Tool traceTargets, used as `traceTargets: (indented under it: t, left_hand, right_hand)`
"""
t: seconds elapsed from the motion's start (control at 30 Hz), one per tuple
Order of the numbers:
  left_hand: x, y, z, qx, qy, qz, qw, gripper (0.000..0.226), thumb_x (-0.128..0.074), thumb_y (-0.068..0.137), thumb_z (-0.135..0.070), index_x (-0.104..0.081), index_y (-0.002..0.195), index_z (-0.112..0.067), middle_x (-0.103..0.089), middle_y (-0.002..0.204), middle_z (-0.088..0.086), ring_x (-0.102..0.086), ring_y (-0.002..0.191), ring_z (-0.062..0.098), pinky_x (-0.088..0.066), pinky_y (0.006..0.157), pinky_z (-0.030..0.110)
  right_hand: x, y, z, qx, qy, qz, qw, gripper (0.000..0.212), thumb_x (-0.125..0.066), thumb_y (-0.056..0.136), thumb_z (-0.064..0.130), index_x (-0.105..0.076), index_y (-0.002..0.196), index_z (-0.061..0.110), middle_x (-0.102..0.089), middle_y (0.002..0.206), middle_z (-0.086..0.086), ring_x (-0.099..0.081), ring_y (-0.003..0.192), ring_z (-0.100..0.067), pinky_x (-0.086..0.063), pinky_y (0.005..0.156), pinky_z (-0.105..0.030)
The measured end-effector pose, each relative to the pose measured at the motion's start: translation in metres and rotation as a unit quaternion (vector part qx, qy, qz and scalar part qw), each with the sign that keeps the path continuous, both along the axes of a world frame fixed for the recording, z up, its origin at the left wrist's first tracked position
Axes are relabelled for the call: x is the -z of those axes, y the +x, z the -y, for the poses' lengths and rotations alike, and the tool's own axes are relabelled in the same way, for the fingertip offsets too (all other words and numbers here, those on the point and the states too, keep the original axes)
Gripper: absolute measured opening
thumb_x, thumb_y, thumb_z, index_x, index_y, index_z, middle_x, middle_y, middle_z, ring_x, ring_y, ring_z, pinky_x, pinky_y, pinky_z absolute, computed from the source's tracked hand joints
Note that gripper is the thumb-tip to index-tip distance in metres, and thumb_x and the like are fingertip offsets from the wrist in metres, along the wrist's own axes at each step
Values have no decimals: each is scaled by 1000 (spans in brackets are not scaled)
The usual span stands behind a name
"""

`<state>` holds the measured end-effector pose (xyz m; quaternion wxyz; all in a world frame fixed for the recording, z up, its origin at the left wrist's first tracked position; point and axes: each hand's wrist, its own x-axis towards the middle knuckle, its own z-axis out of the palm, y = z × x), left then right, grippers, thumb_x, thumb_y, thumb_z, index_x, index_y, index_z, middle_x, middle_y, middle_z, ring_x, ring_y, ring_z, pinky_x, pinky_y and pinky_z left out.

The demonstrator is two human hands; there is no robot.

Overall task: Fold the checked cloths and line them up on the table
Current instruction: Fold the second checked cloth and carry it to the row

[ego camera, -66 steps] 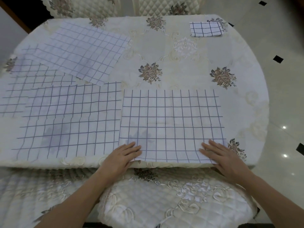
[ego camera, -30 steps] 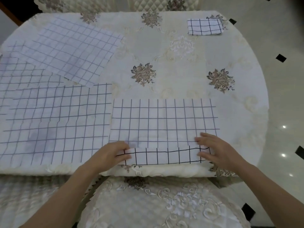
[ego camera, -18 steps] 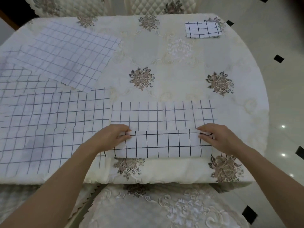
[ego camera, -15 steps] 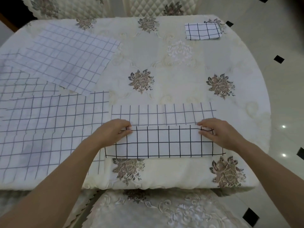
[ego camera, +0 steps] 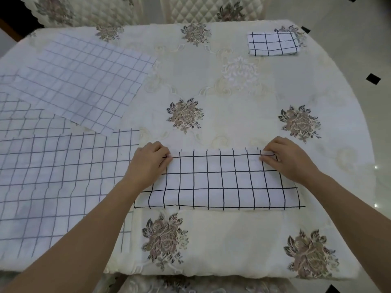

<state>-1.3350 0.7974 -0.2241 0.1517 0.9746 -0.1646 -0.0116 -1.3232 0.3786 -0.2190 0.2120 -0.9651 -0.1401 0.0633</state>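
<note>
A white checked cloth point(ego camera: 220, 180) lies folded in half in front of me, its doubled far edge lined up. My left hand point(ego camera: 148, 163) pinches its far left corner, and my right hand point(ego camera: 285, 160) pinches its far right corner. A small folded checked cloth point(ego camera: 273, 43) sits at the table's far right. Three unfolded checked cloths lie overlapping on the left: one near me point(ego camera: 63, 182), one tilted behind it point(ego camera: 84, 79), and one partly hidden at the left edge point(ego camera: 23, 119).
The round table point(ego camera: 232, 98) wears a cream cloth with embroidered flowers. Quilted chair backs point(ego camera: 211, 9) stand beyond the far edge. A glossy tiled floor point(ego camera: 370, 60) shows on the right.
Both hands lifted the cloth's near edge and carried it away from me onto the far edge, folding the cloth in half. The other cloths stayed put.
</note>
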Motion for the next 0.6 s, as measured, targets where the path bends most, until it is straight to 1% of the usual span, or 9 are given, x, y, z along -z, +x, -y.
traceTargets:
  t: [0.1, 0.17, 0.23, 0.3, 0.33, 0.4, 0.43, 0.53, 0.6]
  left_hand:
    - [4, 1, 3, -27, 15, 29, 999, 35, -39, 96, -41, -64, 93, -16, -60, 91, -1, -55, 80, 24, -43, 72, 40]
    - [8, 3, 5, -44, 21, 43, 998, 34, -41, 94, -41, -63, 92, -15, -59, 88, 0, -55, 79, 26, -42, 72, 40]
    - [10, 2, 7, -61, 25, 48, 997, 32, -42, 93, -40, -63, 94, -15, -58, 90, 1, -56, 80, 27, -43, 74, 42]
    - [11, 1, 10, -88, 35, 58, 994, 28, -48, 94, -38, -63, 101, -15, -59, 98, 4, -57, 90, 29, -44, 82, 46]
    - [10, -1, 12, -109, 40, 66, 991, 26, -53, 94, -35, -63, 108, -15, -59, 107, 6, -57, 99, 30, -42, 90, 49]
    - [3, -10, 19, -151, 41, 85, 984, 30, -57, 94, -32, -60, 119, -15, -57, 126, 8, -53, 118, 30, -30, 109, 55]
    - [-3, -17, 25, -162, 33, 94, 982, 31, -56, 96, -31, -58, 123, -15, -54, 134, 7, -49, 125, 29, -24, 114, 56]
    - [-11, -50, 56, -124, 31, 67, 990, 43, -44, 100, -39, -51, 136, -17, -43, 150, 5, -39, 139, 24, -18, 119, 55]
    - [-5, -70, 77, -88, 55, 13, 995, 54, -36, 100, -47, -41, 148, -22, -30, 161, 3, -27, 148, 23, -15, 120, 55]
  right_hand:
    - [6, 2, -3, 16, 0, 35, 999, 17, -73, 87, 27, -70, 93, 11, -59, 90, 0, -53, 83, -22, -44, 71, -36]
    - [11, 3, -5, 20, -13, 69, 997, 21, -72, 85, 29, -69, 91, 10, -59, 87, -3, -56, 79, -28, -48, 70, -41]
    - [15, 3, -6, 32, -25, 94, 995, 25, -72, 84, 33, -69, 94, 9, -58, 86, -5, -56, 78, -29, -49, 68, -43]
    - [15, 3, -8, 58, -35, 106, 992, 31, -72, 84, 37, -68, 100, 10, -57, 89, -6, -56, 81, -30, -50, 69, -45]
    - [13, 1, -11, 78, -41, 117, 989, 33, -72, 85, 37, -68, 104, 10, -58, 93, -8, -56, 84, -31, -50, 71, -47]
    - [7, -9, -20, 114, -50, 164, 979, 32, -69, 90, 31, -66, 113, 8, -59, 105, -13, -57, 94, -36, -49, 81, -49]
    - [2, -16, -29, 125, -46, 190, 973, 31, -66, 93, 28, -64, 115, 8, -59, 111, -14, -56, 100, -36, -47, 87, -50]
    - [0, -46, -67, 98, -30, 211, 972, 33, -59, 94, 27, -64, 120, 7, -60, 124, -14, -55, 114, -33, -38, 105, -54]
    - [9, -67, -89, 59, -60, 167, 982, 42, -53, 97, 34, -60, 130, 9, -55, 138, -13, -48, 133, -34, -29, 114, -56]
